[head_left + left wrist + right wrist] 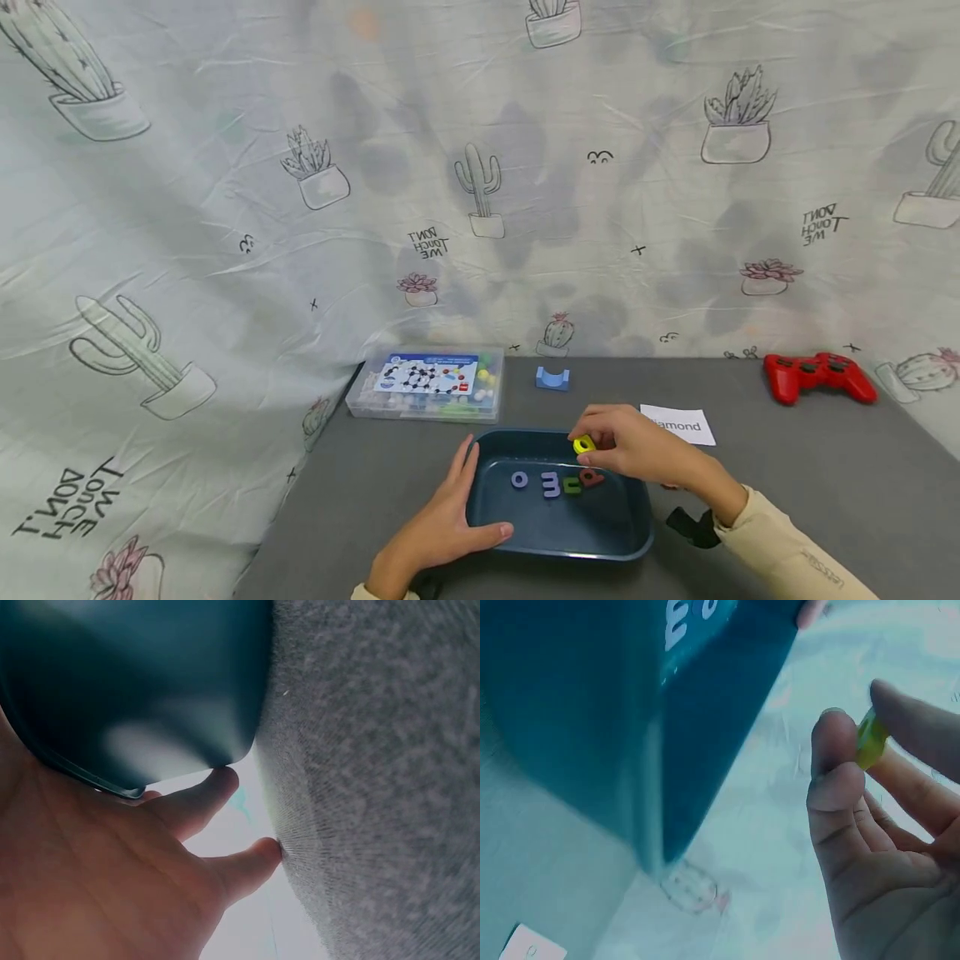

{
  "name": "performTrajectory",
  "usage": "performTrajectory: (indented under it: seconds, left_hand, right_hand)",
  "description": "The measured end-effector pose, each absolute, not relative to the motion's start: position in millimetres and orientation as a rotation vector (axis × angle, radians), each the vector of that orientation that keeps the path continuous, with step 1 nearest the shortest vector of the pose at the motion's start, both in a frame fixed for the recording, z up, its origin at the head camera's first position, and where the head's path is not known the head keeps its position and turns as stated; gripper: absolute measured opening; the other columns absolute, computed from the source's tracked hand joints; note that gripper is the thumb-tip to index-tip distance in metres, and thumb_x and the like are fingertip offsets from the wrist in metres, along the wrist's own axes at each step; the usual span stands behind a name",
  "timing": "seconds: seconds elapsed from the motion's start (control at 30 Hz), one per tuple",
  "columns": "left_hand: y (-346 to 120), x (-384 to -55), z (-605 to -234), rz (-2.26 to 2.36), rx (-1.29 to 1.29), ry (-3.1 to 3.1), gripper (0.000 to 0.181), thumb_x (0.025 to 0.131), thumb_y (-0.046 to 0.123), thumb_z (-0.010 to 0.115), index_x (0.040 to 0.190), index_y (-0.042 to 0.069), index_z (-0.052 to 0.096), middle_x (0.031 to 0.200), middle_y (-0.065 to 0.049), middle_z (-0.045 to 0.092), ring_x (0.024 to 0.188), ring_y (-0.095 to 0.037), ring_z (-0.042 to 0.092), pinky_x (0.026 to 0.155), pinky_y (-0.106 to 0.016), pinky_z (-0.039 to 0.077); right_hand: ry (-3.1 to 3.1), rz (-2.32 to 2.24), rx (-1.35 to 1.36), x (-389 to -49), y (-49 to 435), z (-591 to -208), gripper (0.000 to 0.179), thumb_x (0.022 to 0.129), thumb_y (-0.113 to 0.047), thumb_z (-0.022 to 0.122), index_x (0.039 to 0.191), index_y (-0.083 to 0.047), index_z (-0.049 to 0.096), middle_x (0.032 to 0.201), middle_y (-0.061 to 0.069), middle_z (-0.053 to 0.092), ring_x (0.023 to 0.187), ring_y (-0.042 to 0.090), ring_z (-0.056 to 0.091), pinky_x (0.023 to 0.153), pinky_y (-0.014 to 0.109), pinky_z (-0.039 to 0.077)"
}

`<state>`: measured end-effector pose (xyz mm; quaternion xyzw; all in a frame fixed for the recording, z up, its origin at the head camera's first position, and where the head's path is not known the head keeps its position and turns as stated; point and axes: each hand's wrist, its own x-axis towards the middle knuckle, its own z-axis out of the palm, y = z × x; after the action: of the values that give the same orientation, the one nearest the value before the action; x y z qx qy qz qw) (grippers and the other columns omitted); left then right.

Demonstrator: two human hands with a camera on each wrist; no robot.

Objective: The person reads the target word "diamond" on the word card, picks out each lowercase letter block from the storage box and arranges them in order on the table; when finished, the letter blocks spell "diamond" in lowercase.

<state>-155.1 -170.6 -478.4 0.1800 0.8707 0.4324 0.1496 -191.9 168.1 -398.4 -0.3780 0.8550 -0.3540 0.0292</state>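
Note:
My right hand point(626, 442) pinches a small yellow letter point(583, 444) between thumb and fingertips above the far right part of a dark blue tray point(558, 542). Which letter it is, I cannot tell. In the right wrist view the yellow letter point(871, 741) shows at the fingertips. Inside the tray lie a purple letter o point(519, 487), a purple letter m point(551, 485), a green letter n point(572, 485) and a reddish-brown letter point(592, 477). My left hand point(442, 521) rests against the tray's left side, fingers straight and thumb spread along the near rim.
A white card point(693, 427) reading "amond" lies behind my right hand, its left end covered. A clear box point(427, 404) of coloured balls, a light blue cradle-shaped block point(552, 379) and a red game controller point(819, 379) line the back of the grey table point(337, 517).

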Motion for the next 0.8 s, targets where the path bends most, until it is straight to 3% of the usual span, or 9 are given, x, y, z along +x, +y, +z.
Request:
performTrajectory:
  seconds: [0.1,0.27,0.37,0.5,0.67,0.8]
  left_hand:
    - [-172,-153,-478,1.261,0.519,2.486,0.120,0.093,0.057,0.078,0.174,0.013,0.002,0.179,-0.007,-0.010,0.158,-0.045,0.018,0.113,-0.077,0.030]
    - [-173,-152,-477,1.258,0.519,2.478,0.119,0.094,0.056,0.077,0.174,0.014,-0.001,0.179,-0.009,-0.011,0.159,-0.046,0.017,0.112,-0.078,0.030]
    - [-173,-152,-476,1.245,0.511,2.489,0.119,0.094,0.057,0.077,0.173,0.013,0.000,0.179,-0.010,-0.011,0.158,-0.046,0.017,0.112,-0.078,0.030]
    - [-171,-154,-475,1.214,0.485,2.513,0.120,0.092,0.059,0.077,0.174,0.013,0.002,0.179,-0.009,-0.008,0.157,-0.047,0.021,0.112,-0.078,0.029]
    - [-170,-155,-474,1.190,0.472,2.525,0.120,0.092,0.060,0.077,0.174,0.013,0.003,0.179,-0.008,-0.007,0.157,-0.046,0.022,0.112,-0.078,0.029]
    - [-169,-156,-473,1.190,0.477,2.524,0.120,0.092,0.060,0.077,0.174,0.012,0.004,0.179,-0.008,-0.007,0.157,-0.046,0.021,0.113,-0.078,0.029]
  right_hand:
    - [2.675,-1.113,-1.096,-188,179,-399,0.025,0.097,-0.011,0.081,0.120,-0.005,0.077,0.090,-0.012,0.059,0.071,0.004,0.052,0.062,0.027,0.049]
    - [2.711,-1.177,-1.071,-183,197,-405,0.021,0.093,-0.008,0.085,0.112,-0.011,0.077,0.085,-0.012,0.056,0.069,0.005,0.052,0.061,0.028,0.048]
    - [2.670,-1.281,-1.004,-180,208,-409,0.022,0.093,-0.006,0.084,0.112,-0.011,0.077,0.089,-0.007,0.060,0.060,0.006,0.052,0.055,0.028,0.049]
    - [2.557,-1.447,-0.930,-176,220,-414,0.025,0.096,-0.001,0.079,0.120,-0.001,0.074,0.100,0.005,0.065,0.049,0.013,0.052,0.047,0.030,0.050]
    - [2.539,-1.563,-0.903,-172,236,-422,0.024,0.099,0.003,0.074,0.123,0.002,0.072,0.108,0.014,0.067,0.058,0.026,0.062,0.052,0.035,0.055]
    - [2.546,-1.597,-0.878,-168,249,-428,0.024,0.099,0.005,0.073,0.122,0.001,0.071,0.112,0.016,0.065,0.065,0.028,0.067,0.056,0.037,0.056]
